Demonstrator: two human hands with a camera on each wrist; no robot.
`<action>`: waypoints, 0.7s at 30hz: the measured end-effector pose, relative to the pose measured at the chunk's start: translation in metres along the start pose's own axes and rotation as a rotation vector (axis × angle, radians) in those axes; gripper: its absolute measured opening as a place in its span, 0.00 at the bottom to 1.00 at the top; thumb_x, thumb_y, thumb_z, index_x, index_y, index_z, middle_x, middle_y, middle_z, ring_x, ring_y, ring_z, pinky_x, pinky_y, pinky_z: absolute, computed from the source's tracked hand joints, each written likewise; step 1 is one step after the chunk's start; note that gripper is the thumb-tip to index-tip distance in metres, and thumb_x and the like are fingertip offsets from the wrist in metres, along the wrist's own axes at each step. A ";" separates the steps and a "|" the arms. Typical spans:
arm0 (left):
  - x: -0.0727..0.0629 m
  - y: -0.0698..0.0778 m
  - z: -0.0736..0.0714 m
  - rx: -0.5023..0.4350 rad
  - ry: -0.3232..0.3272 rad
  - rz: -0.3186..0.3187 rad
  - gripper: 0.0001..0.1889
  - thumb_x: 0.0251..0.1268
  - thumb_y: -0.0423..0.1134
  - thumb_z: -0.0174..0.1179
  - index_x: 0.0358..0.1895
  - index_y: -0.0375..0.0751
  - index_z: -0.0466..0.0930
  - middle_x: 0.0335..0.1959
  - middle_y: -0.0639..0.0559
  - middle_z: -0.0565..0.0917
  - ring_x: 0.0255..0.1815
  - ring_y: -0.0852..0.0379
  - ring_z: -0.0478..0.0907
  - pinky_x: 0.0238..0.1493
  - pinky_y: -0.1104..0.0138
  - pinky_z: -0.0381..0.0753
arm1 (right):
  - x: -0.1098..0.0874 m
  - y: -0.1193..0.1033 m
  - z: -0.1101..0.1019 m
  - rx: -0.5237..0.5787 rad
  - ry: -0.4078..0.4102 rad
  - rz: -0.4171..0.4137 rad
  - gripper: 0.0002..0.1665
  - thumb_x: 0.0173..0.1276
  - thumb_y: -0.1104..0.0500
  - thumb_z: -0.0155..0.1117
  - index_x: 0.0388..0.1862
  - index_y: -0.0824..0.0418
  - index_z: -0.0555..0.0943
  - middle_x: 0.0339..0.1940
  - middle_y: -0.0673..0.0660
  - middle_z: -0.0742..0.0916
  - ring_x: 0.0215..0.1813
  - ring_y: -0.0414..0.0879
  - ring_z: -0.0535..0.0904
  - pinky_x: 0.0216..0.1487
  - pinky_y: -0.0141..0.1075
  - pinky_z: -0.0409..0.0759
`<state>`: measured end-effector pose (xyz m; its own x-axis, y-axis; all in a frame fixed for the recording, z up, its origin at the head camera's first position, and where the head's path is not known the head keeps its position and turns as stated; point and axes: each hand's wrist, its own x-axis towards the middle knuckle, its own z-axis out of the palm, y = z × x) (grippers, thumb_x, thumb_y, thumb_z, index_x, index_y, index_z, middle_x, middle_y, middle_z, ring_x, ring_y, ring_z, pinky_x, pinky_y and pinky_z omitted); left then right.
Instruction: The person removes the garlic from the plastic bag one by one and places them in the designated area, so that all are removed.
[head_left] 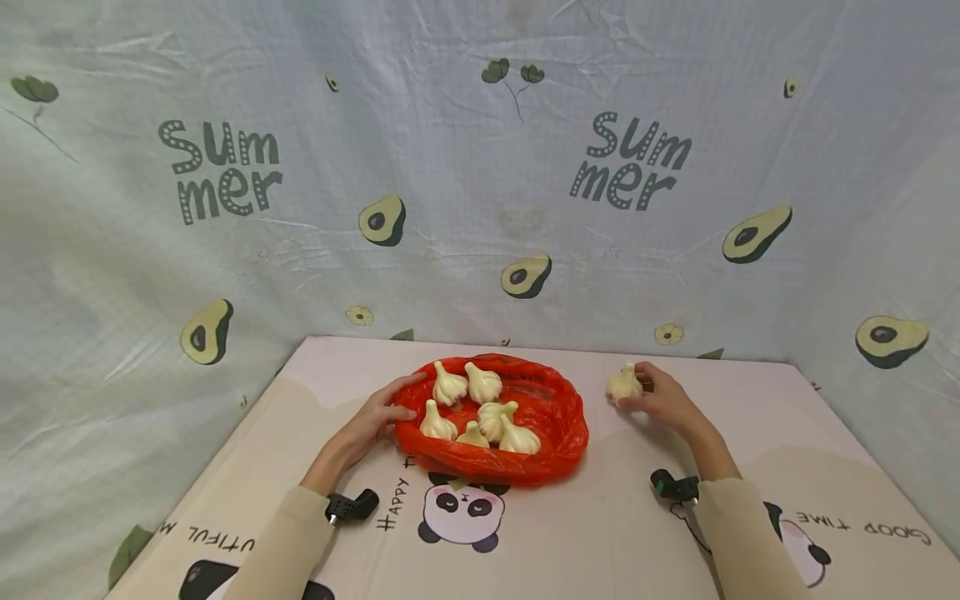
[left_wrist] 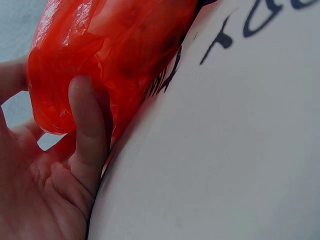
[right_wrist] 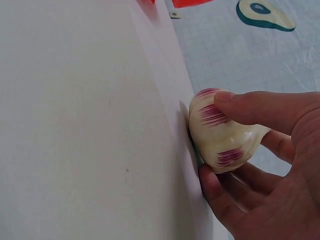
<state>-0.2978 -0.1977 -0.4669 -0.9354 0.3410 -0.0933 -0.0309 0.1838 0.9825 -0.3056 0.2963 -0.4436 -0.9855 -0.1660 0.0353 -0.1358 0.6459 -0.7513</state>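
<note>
A red plastic bag (head_left: 551,454) lies opened out on the table, its rim rolled into an oval. Inside it are several garlic bulbs (head_left: 483,383), whitish with pointed stems. My left hand (head_left: 375,421) holds the bag's left end, thumb and fingers spread around the rim; in the left wrist view the thumb (left_wrist: 86,112) lies against the red plastic. To the right of the bag, my right hand (head_left: 663,400) grips a single garlic bulb (right_wrist: 215,127) with purple streaks, thumb on one side and fingers on the other. That bulb is at the table surface, stem up.
A pale table cover (head_left: 555,542) printed with pandas and lettering lies under everything. Behind the table hangs a light cloth (head_left: 450,167) with avocado prints. A small black device (head_left: 352,506) sits at the left wrist, another (head_left: 673,486) at the right.
</note>
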 end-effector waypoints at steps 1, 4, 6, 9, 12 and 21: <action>0.000 0.000 0.000 0.001 0.004 0.000 0.39 0.63 0.37 0.57 0.80 0.56 0.61 0.85 0.42 0.53 0.82 0.32 0.55 0.71 0.46 0.77 | 0.000 0.000 0.000 0.004 0.000 0.003 0.40 0.67 0.56 0.71 0.70 0.72 0.67 0.69 0.77 0.75 0.70 0.72 0.71 0.70 0.66 0.73; -0.001 0.000 0.000 0.006 0.007 0.001 0.39 0.62 0.37 0.57 0.80 0.56 0.62 0.85 0.42 0.54 0.82 0.32 0.55 0.72 0.45 0.75 | -0.002 -0.001 0.000 0.006 0.000 0.009 0.40 0.67 0.56 0.71 0.70 0.72 0.66 0.70 0.77 0.74 0.71 0.73 0.70 0.71 0.66 0.72; -0.001 0.000 0.001 0.008 0.009 0.001 0.39 0.62 0.37 0.57 0.80 0.56 0.62 0.85 0.42 0.54 0.82 0.32 0.55 0.72 0.45 0.75 | -0.003 -0.002 0.000 0.003 0.000 0.008 0.40 0.67 0.56 0.71 0.70 0.73 0.66 0.70 0.77 0.73 0.71 0.74 0.70 0.71 0.67 0.72; -0.001 0.000 0.001 0.009 0.007 -0.003 0.39 0.62 0.37 0.57 0.80 0.56 0.62 0.85 0.42 0.53 0.82 0.32 0.55 0.72 0.45 0.75 | -0.004 -0.003 0.000 0.012 -0.003 0.017 0.40 0.66 0.56 0.71 0.70 0.73 0.66 0.70 0.77 0.73 0.72 0.74 0.69 0.72 0.67 0.71; -0.002 0.000 0.001 0.011 0.003 -0.003 0.40 0.62 0.37 0.57 0.80 0.55 0.62 0.85 0.41 0.53 0.82 0.32 0.55 0.72 0.45 0.75 | -0.006 -0.003 -0.001 0.017 -0.004 0.024 0.41 0.66 0.56 0.71 0.71 0.73 0.65 0.71 0.77 0.73 0.72 0.74 0.69 0.72 0.67 0.71; -0.002 0.000 0.001 0.013 0.014 0.003 0.39 0.62 0.37 0.57 0.80 0.55 0.62 0.85 0.42 0.54 0.82 0.32 0.55 0.73 0.44 0.74 | -0.003 -0.004 -0.001 0.020 -0.010 0.012 0.43 0.66 0.56 0.71 0.73 0.72 0.64 0.71 0.78 0.73 0.72 0.73 0.70 0.72 0.67 0.70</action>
<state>-0.2953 -0.1980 -0.4672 -0.9403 0.3286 -0.0884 -0.0239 0.1953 0.9805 -0.3020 0.2952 -0.4399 -0.9859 -0.1662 0.0195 -0.1218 0.6327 -0.7647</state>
